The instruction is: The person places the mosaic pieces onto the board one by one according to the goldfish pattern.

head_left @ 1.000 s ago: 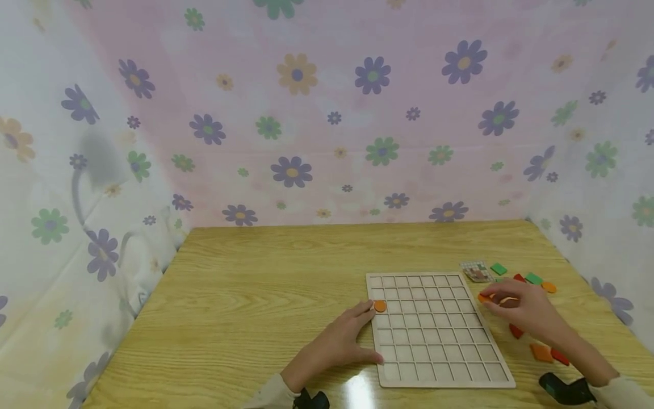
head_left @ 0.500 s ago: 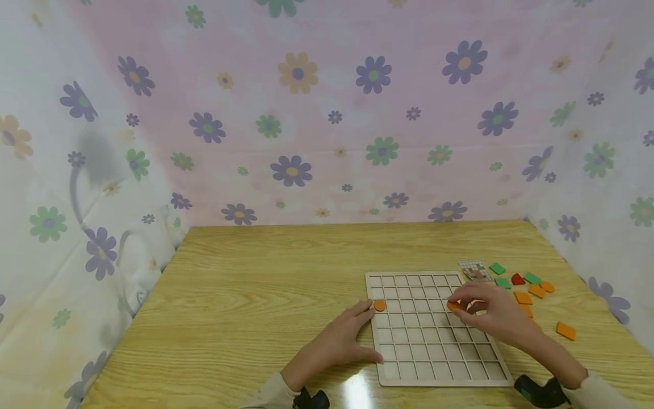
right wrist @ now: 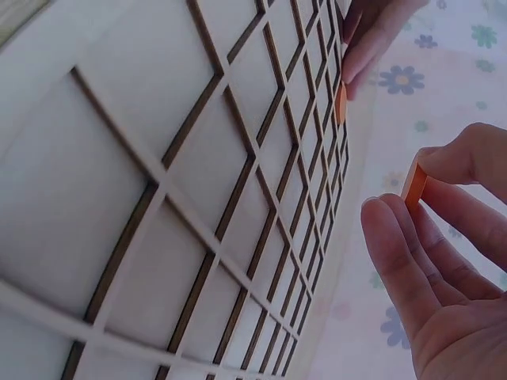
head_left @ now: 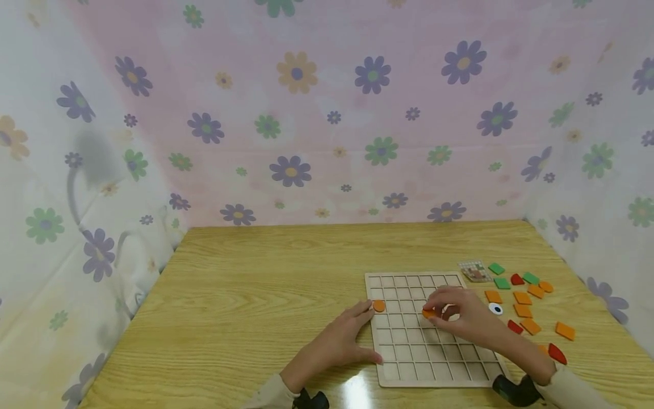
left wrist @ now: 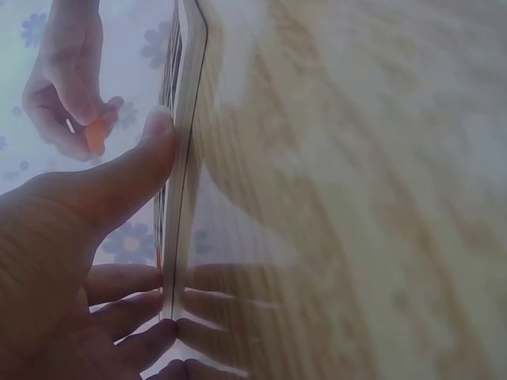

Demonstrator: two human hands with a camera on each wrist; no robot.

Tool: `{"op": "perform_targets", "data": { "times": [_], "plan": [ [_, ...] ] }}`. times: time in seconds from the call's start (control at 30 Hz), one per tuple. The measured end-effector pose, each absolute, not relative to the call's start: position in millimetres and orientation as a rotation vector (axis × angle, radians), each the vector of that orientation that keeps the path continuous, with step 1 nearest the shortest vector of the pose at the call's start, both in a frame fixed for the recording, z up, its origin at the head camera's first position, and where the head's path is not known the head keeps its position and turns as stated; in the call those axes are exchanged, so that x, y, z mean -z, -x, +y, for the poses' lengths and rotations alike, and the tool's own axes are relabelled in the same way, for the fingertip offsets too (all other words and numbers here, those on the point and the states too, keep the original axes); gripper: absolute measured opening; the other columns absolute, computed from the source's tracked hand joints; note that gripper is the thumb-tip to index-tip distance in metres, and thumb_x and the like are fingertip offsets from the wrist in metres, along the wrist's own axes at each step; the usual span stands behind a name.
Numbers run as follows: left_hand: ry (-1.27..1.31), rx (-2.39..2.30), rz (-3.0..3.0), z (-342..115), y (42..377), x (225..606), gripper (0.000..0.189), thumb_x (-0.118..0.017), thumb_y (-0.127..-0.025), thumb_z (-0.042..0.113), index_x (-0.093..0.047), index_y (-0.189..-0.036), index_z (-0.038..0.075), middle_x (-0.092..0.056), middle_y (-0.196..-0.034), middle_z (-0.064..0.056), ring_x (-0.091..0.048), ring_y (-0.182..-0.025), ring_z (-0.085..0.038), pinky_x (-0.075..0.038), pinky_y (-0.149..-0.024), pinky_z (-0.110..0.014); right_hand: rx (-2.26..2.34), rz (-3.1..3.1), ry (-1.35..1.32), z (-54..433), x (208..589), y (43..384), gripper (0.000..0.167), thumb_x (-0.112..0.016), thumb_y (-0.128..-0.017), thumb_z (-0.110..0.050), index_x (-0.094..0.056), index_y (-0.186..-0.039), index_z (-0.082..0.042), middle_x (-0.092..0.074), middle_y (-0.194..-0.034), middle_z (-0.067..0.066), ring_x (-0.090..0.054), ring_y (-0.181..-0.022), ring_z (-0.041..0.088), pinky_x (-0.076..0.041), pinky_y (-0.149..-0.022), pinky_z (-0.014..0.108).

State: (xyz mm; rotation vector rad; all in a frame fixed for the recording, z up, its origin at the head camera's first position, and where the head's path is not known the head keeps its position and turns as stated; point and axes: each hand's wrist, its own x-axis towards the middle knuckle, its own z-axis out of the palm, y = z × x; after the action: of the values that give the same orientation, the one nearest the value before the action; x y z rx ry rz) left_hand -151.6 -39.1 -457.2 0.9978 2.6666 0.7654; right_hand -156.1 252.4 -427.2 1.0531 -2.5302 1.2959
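Note:
A pale wooden grid board (head_left: 409,372) lies on the table, its squares marked off by raised ribs. My left hand (head_left: 337,339) rests along the board's left edge, fingers extended and thumb (left wrist: 139,170) touching the rim. Beside its fingertips, a round orange tile (head_left: 378,306) sits in a left-column square. Over the middle of the board, my right hand (head_left: 462,315) pinches a small orange tile (right wrist: 414,182) between thumb and fingertips. That tile is raised above the ribs, and mostly its edge shows in the right wrist view.
Right of the board are scattered several orange tiles (head_left: 522,297), green tiles (head_left: 497,268), red rounded tiles (head_left: 557,354) and a white eye piece (head_left: 495,309). A small printed pattern card (head_left: 475,271) lies by the board's far right corner. Floral cloth (head_left: 327,130) stands behind the table.
My right hand has carried the orange tile leftward from beside the board to over its middle, uncovering the loose tiles and the eye piece. My left hand has stayed put.

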Motion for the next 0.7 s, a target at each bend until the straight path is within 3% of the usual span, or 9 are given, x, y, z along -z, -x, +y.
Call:
{"op": "perform_targets", "data": {
  "times": [0.7],
  "plan": [
    [-0.979, -0.741, 2.688, -38.0, 150.3, 453.8, 0.092, -0.071, -0.074, 0.057, -0.038, -0.146, 0.01, -0.024, -0.155, -0.001, -0.023, -0.141, -0.023, -0.034, -0.107, -0.041, -1.383, -2.604, -1.2, 214.4, 436.9, 157.7, 0.016, -0.07, -0.08, 0.002, -0.072, -0.093, -0.007, -0.065, -0.091, 0.002, -0.062, -0.078, 0.013, -0.055, -0.058, 0.026]
  ]
}}
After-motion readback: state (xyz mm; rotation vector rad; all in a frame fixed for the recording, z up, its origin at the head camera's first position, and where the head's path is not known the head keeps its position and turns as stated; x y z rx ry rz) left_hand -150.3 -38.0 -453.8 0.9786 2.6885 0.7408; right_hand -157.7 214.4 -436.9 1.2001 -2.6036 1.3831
